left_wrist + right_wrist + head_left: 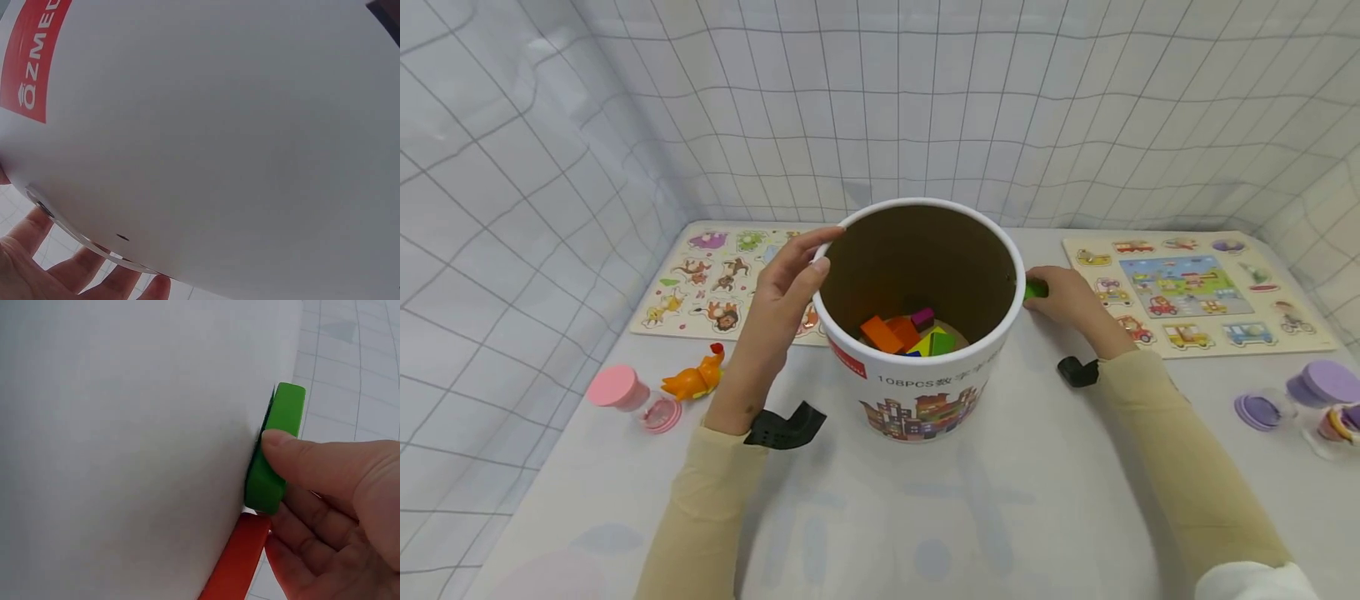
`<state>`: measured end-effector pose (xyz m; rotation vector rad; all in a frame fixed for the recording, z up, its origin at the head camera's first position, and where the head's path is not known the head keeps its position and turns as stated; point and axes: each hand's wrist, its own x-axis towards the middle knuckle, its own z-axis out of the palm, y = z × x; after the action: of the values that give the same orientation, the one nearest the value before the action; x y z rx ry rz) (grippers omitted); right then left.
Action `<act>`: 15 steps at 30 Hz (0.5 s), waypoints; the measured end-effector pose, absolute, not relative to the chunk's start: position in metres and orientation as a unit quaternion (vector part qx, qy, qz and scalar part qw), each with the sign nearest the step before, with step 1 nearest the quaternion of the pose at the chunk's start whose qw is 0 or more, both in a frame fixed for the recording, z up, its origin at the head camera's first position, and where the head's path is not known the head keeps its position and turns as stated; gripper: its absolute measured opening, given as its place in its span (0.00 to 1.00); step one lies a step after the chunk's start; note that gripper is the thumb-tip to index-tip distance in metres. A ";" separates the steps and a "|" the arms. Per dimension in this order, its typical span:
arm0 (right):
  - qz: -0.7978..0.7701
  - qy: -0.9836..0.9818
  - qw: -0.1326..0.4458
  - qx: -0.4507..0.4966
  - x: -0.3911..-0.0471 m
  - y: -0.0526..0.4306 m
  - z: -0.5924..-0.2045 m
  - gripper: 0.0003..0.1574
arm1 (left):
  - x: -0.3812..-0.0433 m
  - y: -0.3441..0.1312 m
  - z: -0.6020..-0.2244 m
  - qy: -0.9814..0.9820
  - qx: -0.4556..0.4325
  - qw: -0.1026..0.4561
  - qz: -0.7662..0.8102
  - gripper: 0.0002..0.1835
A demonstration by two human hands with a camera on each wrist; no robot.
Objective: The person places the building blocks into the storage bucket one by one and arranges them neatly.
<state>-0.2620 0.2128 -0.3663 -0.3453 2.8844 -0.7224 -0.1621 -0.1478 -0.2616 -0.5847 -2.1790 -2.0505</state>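
A large white bucket (925, 417) stands upright in the middle, its inside showing several coloured blocks (883, 333) at the bottom. My left hand (782, 292) rests against the bucket's left side, thumb and fingertips at the rim. In the left wrist view, its spread fingers (81, 269) lie beside a clear strip on the bucket. At the bucket's right side my right hand (1067, 300) pinches a green block (278, 450) between thumb and fingers. Just below it, a red block (237, 562) lies along the outer wall, near my fingertips; whether they touch it I cannot tell.
An animal puzzle board (655, 321) lies behind to the left, a vehicle puzzle board (1225, 337) behind to the right. An orange toy figure (694, 381) and a pink-lidded tub (617, 387) sit left; purple-lidded tubs (1322, 383) stand far right. Gridded cloth walls (917, 108) enclose the table.
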 end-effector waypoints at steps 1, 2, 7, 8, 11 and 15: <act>-0.240 0.961 0.077 -0.118 -0.260 0.213 -0.366 0.25 | -0.162 -0.148 -0.262 -0.714 -0.192 0.047 -0.671 0.19; -0.239 0.960 0.078 -0.122 -0.257 0.213 -0.366 0.25 | -0.162 -0.147 -0.261 -0.714 -0.192 0.047 -0.672 0.19; -0.235 0.958 0.085 -0.143 -0.239 0.213 -0.363 0.25 | -0.163 -0.146 -0.261 -0.715 -0.193 0.048 -0.670 0.20; -0.237 0.956 0.085 -0.149 -0.234 0.213 -0.362 0.25 | -0.163 -0.146 -0.261 -0.716 -0.193 0.048 -0.670 0.20; -0.256 0.951 0.078 -0.156 -0.221 0.213 -0.359 0.24 | -0.164 -0.147 -0.261 -0.716 -0.192 0.049 -0.670 0.20; -0.306 0.938 0.069 -0.150 -0.204 0.215 -0.352 0.24 | -0.164 -0.148 -0.262 -0.718 -0.190 0.051 -0.668 0.20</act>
<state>-0.2035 0.2145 -0.3515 -0.4510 2.8233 -0.9219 -0.1636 -0.1484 -0.2617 -0.5775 -2.1841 -2.0320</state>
